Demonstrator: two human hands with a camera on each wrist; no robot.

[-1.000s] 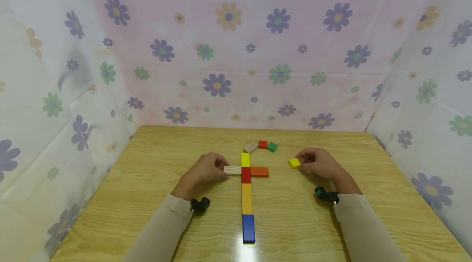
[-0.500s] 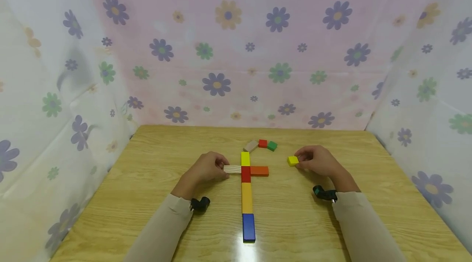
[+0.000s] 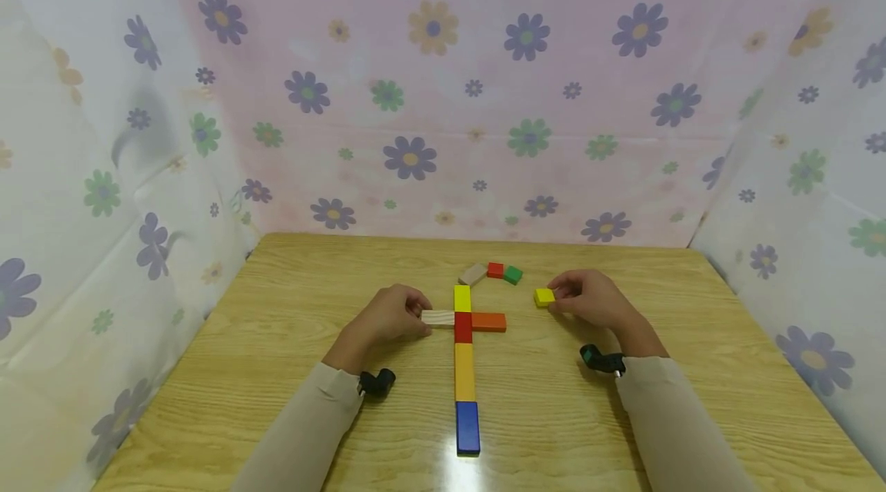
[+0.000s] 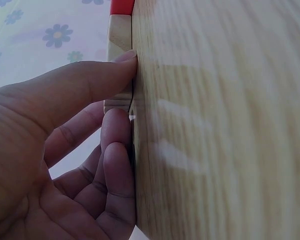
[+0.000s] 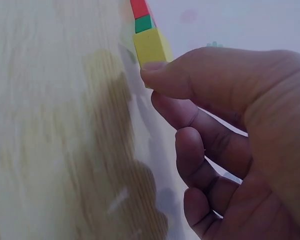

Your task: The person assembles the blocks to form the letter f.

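My left hand (image 3: 393,319) grips the left end of a plain wooden block (image 3: 438,317) between thumb and fingers. That block lies flat against the left side of a red block (image 3: 463,327). An orange block (image 3: 488,322) touches the red one on the right, and a yellow block (image 3: 461,298) touches it at the far side. Below it, a long amber block (image 3: 464,372) and a blue block (image 3: 467,427) continue the line toward me. Thumb and forefinger of my right hand (image 3: 590,298) pinch a small yellow block (image 5: 151,47), apart from the others.
Behind the cross of blocks, a beige block (image 3: 474,274), a small red block (image 3: 495,270) and a green block (image 3: 513,274) form a bent row. The wooden table (image 3: 311,261) ends at a flowered cloth (image 3: 443,108) at the back and sides.
My right hand has moved a little left and away from me with the yellow block, which has turned slightly. The left hand stays at the plain wooden block.
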